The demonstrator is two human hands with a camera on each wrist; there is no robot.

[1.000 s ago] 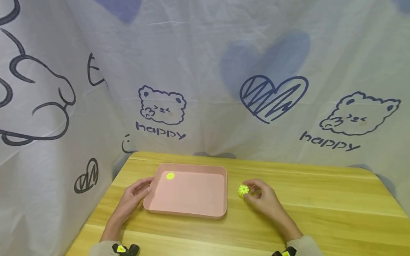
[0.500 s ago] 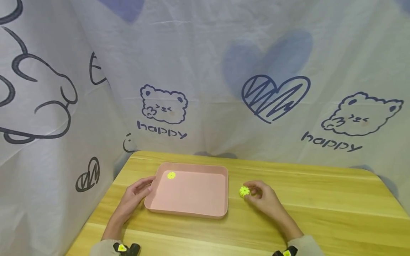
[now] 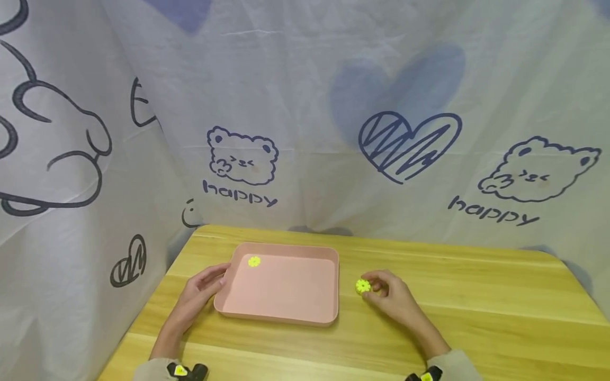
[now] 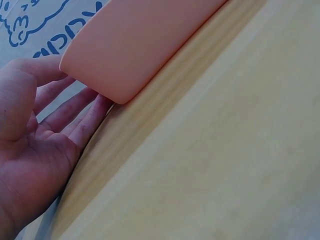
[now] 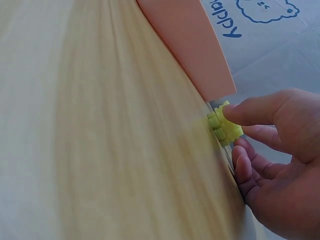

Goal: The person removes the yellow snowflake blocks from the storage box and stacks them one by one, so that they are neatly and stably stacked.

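Observation:
My left hand [image 3: 195, 293] rests beside the pink tray [image 3: 281, 316], its thumb and relaxed fingers touching the outer left wall. In the left wrist view, the fingertips reach the tray's corner and pass behind it. To the right of the tray, my right hand [image 3: 393, 296] pinches a small stack of yellow snowflake discs [image 3: 363, 286] between thumb and fingers. The right wrist view shows the notched, layered stack [image 5: 230, 124] low at the table surface, the thumb over one side and the other fingertips curled behind. Inside the tray, near its back left corner, lies another yellow disc [image 3: 254, 261].
The tray stands on a wood-grain table [image 3: 452, 286], left of its middle. A white cloth [image 3: 305, 106] with blue hearts, bear drawings and lettering hangs behind the table and along its left side. Dark wrist straps [image 3: 187, 371] sit over light sleeves.
The right hand's fingers have turned the face of the disc stack slightly. The left hand and tray stay in place; the whole view shifts a little with the head.

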